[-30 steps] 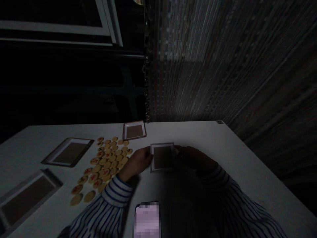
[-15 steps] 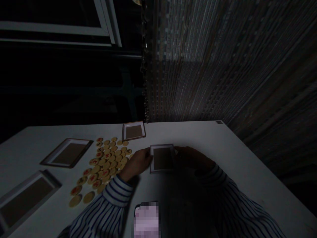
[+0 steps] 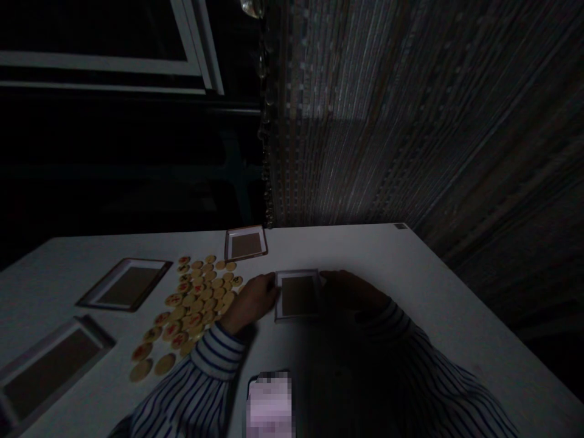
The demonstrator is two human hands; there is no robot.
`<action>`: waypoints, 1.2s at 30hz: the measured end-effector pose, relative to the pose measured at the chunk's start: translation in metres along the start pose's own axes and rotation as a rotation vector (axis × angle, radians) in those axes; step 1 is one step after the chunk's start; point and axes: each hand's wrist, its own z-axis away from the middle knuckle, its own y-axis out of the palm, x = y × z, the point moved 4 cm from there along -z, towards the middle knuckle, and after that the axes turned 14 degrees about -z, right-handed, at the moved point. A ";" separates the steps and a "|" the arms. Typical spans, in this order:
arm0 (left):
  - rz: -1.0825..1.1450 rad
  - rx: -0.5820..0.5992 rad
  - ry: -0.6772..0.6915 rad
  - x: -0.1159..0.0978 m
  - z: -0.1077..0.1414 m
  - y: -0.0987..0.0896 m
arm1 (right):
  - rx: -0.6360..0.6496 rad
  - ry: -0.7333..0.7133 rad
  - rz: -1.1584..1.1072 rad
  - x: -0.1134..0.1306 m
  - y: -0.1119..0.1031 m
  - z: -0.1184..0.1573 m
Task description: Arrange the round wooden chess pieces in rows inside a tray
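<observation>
A shallow rectangular box tray [image 3: 298, 319] with pale walls and a brown bottom lies on the white table in front of me. My left hand [image 3: 252, 303] grips its left side, fingers closed at the edge. On the opposite side, my right hand [image 3: 358, 289] holds the right edge, mostly in dark shadow. Just left of my left hand lies a loose spread of round wooden xiangqi pieces [image 3: 194, 304], some with red characters and others plain side up.
Three more shallow box trays stand on the table: one at the back [image 3: 246, 244], one at the left [image 3: 123, 285], one at the near left [image 3: 50, 368]. A blurred phone [image 3: 270, 404] lies near me. Behind the table [image 3: 347, 243] hangs a string curtain [image 3: 337, 152].
My view has tilted slightly, so the scene sits a little lower. Both hands stay on the box tray, which has hardly moved.
</observation>
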 end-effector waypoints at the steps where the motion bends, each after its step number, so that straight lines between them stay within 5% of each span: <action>1: -0.011 0.000 -0.001 -0.001 0.000 -0.001 | -0.006 0.003 0.002 0.000 0.000 0.000; 9: -0.031 -0.075 -0.051 0.000 0.008 -0.013 | -0.109 -0.039 0.036 -0.005 -0.002 0.009; 14: 0.029 -0.081 0.030 -0.002 0.025 -0.009 | -0.161 -0.007 0.054 -0.006 0.002 0.022; 23: 0.112 -0.162 0.099 -0.015 0.058 0.008 | -0.312 -0.055 -0.065 0.004 0.017 0.054; 36: 0.077 -0.297 0.088 0.007 0.055 0.042 | -0.379 -0.043 -0.181 0.026 0.033 0.056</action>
